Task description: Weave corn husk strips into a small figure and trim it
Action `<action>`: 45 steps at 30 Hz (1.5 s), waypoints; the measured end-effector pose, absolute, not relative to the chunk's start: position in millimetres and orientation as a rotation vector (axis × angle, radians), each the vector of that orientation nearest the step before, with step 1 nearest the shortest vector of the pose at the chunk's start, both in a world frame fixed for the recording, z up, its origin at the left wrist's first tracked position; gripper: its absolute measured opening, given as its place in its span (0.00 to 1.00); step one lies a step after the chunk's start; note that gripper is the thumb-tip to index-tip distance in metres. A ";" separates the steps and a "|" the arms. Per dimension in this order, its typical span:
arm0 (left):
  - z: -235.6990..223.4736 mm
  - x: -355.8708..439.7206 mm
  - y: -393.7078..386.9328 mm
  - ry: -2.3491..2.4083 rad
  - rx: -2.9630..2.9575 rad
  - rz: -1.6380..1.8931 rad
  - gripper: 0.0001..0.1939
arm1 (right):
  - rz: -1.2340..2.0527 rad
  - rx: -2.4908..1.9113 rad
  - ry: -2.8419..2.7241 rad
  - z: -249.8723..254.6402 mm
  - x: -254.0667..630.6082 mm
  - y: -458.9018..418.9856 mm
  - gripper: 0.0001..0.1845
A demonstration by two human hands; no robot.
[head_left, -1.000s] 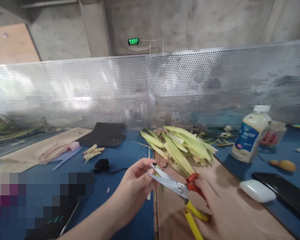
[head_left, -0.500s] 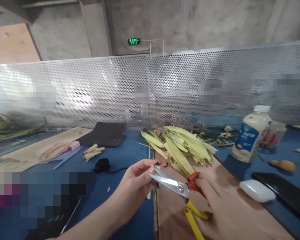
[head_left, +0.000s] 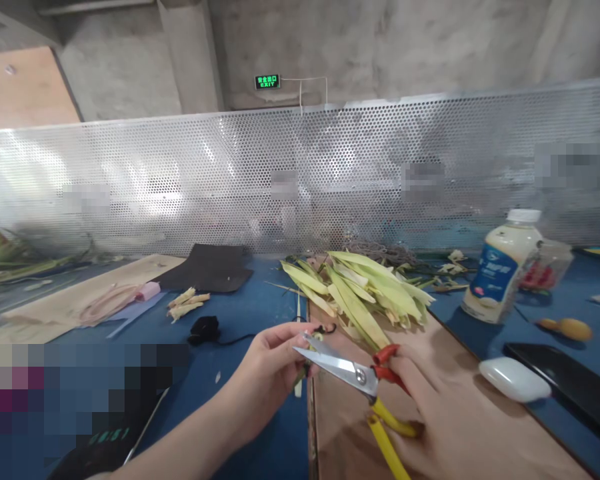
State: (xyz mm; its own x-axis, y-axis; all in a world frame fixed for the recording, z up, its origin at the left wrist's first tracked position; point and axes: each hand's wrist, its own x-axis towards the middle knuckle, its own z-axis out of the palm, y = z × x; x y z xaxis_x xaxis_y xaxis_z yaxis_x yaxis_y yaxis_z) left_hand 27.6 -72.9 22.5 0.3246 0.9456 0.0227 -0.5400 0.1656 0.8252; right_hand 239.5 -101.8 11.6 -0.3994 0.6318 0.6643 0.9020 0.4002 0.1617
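Observation:
My left hand (head_left: 267, 373) pinches a small green leaf strip (head_left: 305, 370) between thumb and fingertips, just above the table's near edge. My right hand (head_left: 445, 417) grips scissors (head_left: 353, 373) with red and yellow handles. Their steel blades point left and meet the strip right at my left fingertips. Behind both hands a pile of yellow-green leaves (head_left: 363, 290) lies on a brown board (head_left: 455, 353).
A blue table (head_left: 240, 313) ends at a perforated metal screen (head_left: 300, 180). At the right stand a white bottle (head_left: 503, 267), a white case (head_left: 515, 379) and a black phone (head_left: 570, 387). To the left lie a black cloth (head_left: 207, 268), leaf scraps (head_left: 185, 303) and brown paper (head_left: 80, 300).
The scissors have slid slightly left and down, and the blades have closed in on the strip. My left hand holds its pinch almost still.

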 end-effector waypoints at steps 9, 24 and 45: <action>21.9 24.1 -72.3 0.617 0.841 1.092 0.10 | -0.795 -1.332 -2.223 14.5 235.4 -107.6 0.12; 26.3 22.5 -68.7 0.697 0.889 1.079 0.07 | -0.933 -1.371 -2.169 14.6 238.1 -102.1 0.18; 23.9 18.5 -65.5 0.757 0.909 1.016 0.06 | -0.920 -1.311 -2.216 10.3 242.0 -99.9 0.20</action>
